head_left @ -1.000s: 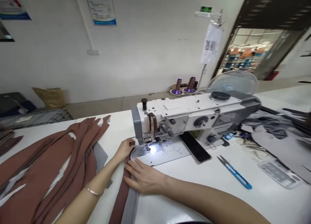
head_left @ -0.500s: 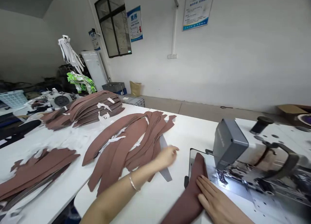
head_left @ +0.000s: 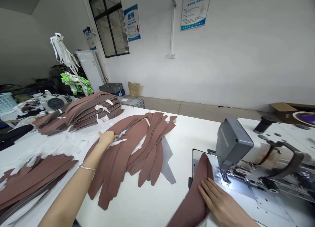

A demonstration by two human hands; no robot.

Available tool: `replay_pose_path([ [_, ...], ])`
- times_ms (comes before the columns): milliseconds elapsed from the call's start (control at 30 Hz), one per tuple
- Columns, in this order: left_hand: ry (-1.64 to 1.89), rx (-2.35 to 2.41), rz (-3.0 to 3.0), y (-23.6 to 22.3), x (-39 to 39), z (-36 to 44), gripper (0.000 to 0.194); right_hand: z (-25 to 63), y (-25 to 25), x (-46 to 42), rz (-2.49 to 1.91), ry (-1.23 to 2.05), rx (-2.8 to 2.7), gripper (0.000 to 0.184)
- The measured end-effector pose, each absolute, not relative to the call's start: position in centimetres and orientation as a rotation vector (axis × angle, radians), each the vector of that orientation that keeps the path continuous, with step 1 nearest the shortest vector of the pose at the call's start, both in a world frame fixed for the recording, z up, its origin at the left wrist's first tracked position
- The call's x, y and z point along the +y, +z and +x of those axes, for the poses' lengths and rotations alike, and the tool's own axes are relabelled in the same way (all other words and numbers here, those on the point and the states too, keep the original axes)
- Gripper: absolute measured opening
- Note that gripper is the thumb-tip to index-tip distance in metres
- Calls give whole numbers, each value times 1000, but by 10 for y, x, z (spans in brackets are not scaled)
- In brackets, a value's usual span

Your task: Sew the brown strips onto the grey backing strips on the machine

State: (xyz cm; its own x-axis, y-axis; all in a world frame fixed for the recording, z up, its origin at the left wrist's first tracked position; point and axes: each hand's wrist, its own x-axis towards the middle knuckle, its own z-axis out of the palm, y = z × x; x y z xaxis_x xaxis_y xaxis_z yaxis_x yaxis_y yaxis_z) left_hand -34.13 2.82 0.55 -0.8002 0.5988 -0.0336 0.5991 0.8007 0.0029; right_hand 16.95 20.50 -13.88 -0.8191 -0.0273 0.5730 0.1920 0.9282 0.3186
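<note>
**Soft, floppy stuff at 5 and 8 o'clock**

Closest, at 5: right hand point(head_left: 218, 197), fingers laid together across a long, curved brown fabric piece point(head_left: 190, 202), right beside the grey-and-white metal sewing machine point(head_left: 234, 145) at 4. Left hand point(head_left: 107, 139) is farther off at 8, over a fanned pile of curved brown fabric strips point(head_left: 135, 135) on the white counter point(head_left: 137, 200); can't tell if it's pinching one. I'd guess light, bendy, not fragile; grab an end, one layer. Past that, at 9: a thick brown fabric stack point(head_left: 83, 113).
</note>
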Motion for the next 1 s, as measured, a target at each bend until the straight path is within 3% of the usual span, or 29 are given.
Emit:
replay_pose_path([
  [333,88,2931,944,53,29,-344,40,173,-128,203,-107,-496,-2493,34],
  [467,293,2933,1072,90,41,-311,35,173,-116,198,-138,-492,-2515,32],
  [567,680,2566,1264,100,51,-262,41,169,-107,193,-182,-493,-2564,33],
  [667,723,2049,1349,83,63,-203,41,163,-108,183,-221,-422,-2573,29],
  [733,386,1943,1469,61,74,-168,34,161,-114,172,-209,-317,-2567,21],
  [833,13,1958,1600,27,88,-129,29,163,-120,154,-197,-172,-2559,24],
  [1000,21,1900,2090,-21,79,-60,55,174,-115,144,-199,-112,-2496,25],
])
